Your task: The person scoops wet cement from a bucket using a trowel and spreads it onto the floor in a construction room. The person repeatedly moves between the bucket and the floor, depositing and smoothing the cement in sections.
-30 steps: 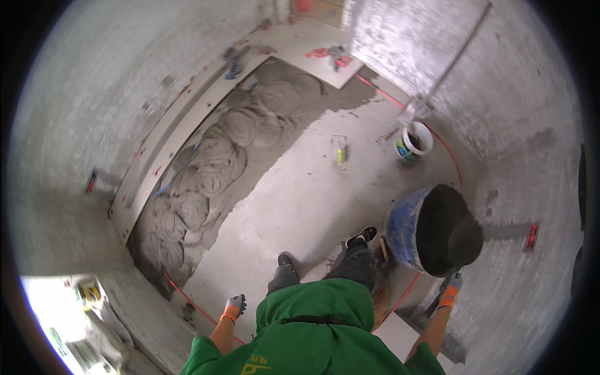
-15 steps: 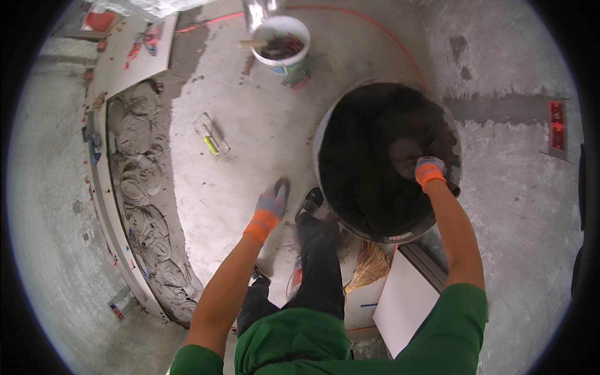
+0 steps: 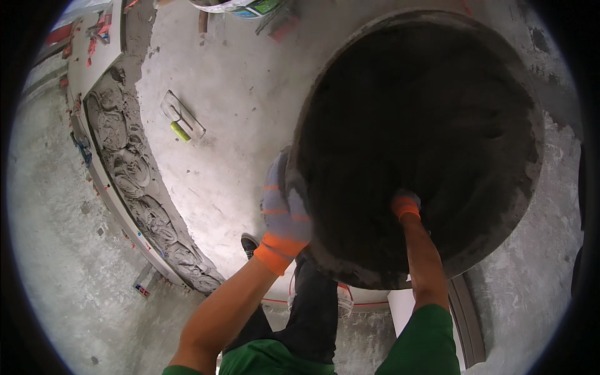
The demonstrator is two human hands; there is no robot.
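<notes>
A large round tub (image 3: 534,119) of dark, wet-looking mortar (image 3: 412,106) fills much of the right side. My right hand (image 3: 406,203), in a grey glove with an orange cuff, reaches down inside it. That hand looks closed, but its fingers and whatever they hold are lost in the dark. My left hand (image 3: 284,200), gloved alike, is at the tub's left rim with its fingers stretched out and somewhat blurred. Whether it touches the rim I cannot tell. A flat trowel with a yellow-green handle (image 3: 180,132) lies on the floor to the left.
Swirled mortar (image 3: 134,169) covers a strip along the left, beside a long straight edging (image 3: 119,212). A large pale tile (image 3: 94,50) lies at the far left. A white bucket (image 3: 240,7) is cut off at the top. Stacked panels (image 3: 465,319) lean at the lower right.
The view has come closer to the tub, which looks larger. My right hand has moved from the tub's right side toward its near middle. My left hand has come up to the rim.
</notes>
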